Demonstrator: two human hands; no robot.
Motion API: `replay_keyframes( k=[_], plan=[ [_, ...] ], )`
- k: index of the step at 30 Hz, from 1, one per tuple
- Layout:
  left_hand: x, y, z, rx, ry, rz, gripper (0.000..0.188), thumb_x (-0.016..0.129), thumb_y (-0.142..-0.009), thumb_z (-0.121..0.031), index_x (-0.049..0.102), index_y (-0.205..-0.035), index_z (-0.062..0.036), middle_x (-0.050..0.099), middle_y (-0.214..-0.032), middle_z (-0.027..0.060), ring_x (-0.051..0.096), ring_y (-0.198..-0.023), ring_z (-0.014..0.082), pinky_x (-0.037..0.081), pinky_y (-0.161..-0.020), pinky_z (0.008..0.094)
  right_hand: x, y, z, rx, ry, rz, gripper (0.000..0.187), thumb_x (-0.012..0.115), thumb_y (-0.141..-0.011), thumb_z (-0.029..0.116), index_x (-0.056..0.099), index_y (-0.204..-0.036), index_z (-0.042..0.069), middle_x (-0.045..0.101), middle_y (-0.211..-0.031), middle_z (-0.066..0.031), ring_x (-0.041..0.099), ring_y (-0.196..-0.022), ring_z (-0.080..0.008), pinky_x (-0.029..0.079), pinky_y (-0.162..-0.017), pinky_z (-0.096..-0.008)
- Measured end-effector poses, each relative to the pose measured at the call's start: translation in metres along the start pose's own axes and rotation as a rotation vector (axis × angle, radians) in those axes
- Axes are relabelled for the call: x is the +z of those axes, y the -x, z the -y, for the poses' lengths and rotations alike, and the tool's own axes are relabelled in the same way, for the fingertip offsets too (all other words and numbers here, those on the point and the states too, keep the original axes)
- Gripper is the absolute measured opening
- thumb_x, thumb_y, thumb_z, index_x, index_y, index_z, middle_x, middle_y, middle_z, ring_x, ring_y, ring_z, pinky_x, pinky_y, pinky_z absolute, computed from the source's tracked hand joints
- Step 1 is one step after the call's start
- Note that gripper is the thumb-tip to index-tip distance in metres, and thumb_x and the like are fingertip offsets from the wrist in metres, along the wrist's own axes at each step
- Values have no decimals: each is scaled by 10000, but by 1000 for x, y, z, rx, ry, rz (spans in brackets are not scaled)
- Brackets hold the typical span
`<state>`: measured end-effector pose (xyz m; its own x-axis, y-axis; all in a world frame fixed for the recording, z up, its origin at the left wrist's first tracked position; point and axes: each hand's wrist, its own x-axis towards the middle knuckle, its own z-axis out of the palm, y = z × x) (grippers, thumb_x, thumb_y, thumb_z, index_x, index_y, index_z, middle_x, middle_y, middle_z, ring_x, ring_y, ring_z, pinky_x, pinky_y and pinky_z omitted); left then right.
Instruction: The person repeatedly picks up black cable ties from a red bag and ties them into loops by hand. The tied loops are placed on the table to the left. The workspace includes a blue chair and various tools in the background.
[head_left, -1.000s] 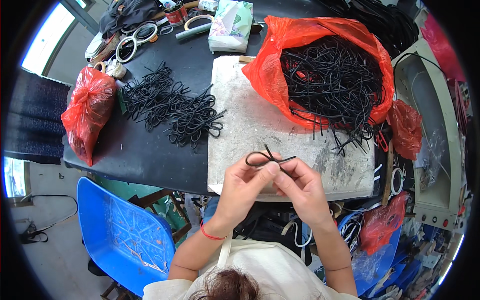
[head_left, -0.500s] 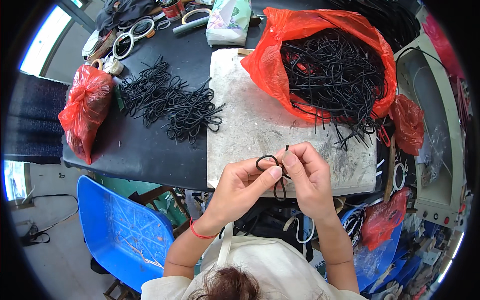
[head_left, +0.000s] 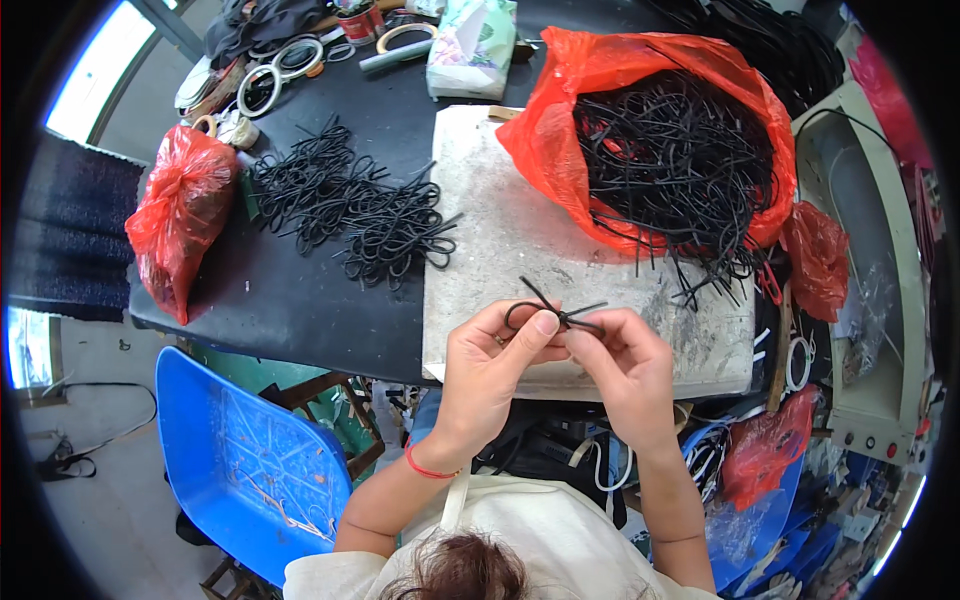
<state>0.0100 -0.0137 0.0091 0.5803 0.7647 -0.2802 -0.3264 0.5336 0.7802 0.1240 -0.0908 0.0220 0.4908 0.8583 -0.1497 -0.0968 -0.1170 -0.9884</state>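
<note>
Between my two hands is a short black cord tied as a bow, with a loop on either side and two loose ends sticking up. My left hand pinches its left loop between thumb and fingers. On the other side, my right hand grips the right loop close to the knot. Both hands are over the near edge of a pale, stained board. Beyond it, an opened red plastic bag is full of loose black cords. A pile of looped black cords lies left of the board.
A knotted red bag stands at the table's left end. Tape rolls and a tissue pack lie at the back. A blue plastic chair is at lower left, a grey metal machine housing at right.
The cord has gone from crossed loops with one loop hanging down to a bow with loops out sideways. My right hand has shifted slightly down and right.
</note>
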Motion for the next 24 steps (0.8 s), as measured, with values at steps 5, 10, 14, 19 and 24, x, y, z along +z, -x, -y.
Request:
replay_keyframes(
  k=[5,10,14,19,24],
  plan=[
    [-5,3,-4,-14,-200,86,163,602,-859,-91,591,-951,43,623,-801,63,585,-703,97,494,-639,229,-5,-6,2,-47,-59,-20,89,614,-837,50,584,-896,-9,590,-806,-18,535,-713,-56,426,-643,-198],
    [-5,5,-8,-30,-279,100,166,613,-857,-111,591,-928,37,612,-765,46,557,-664,69,471,-599,200,-9,-5,6,-18,12,78,90,611,-831,37,607,-897,-24,572,-828,-34,530,-725,-62,416,-636,-194],
    [-7,3,-8,-82,-259,89,174,617,-857,-134,587,-904,31,606,-746,43,549,-642,62,464,-581,191,-11,-5,2,-97,67,125,122,597,-829,23,617,-938,-28,556,-824,-42,511,-717,-66,406,-616,-198],
    [-11,2,-11,-174,-265,93,196,625,-855,-160,578,-892,26,607,-756,48,550,-637,66,464,-577,191,-19,-5,2,-119,210,198,157,572,-847,27,616,-988,-27,554,-829,-44,487,-687,-67,389,-606,-196],
    [-9,3,-3,-90,-249,124,228,634,-849,-174,576,-929,31,603,-778,38,551,-658,59,474,-585,197,-15,-11,-6,54,-58,118,115,587,-859,90,591,-848,-25,532,-760,-6,432,-632,-35,333,-533,-186]
  ],
)
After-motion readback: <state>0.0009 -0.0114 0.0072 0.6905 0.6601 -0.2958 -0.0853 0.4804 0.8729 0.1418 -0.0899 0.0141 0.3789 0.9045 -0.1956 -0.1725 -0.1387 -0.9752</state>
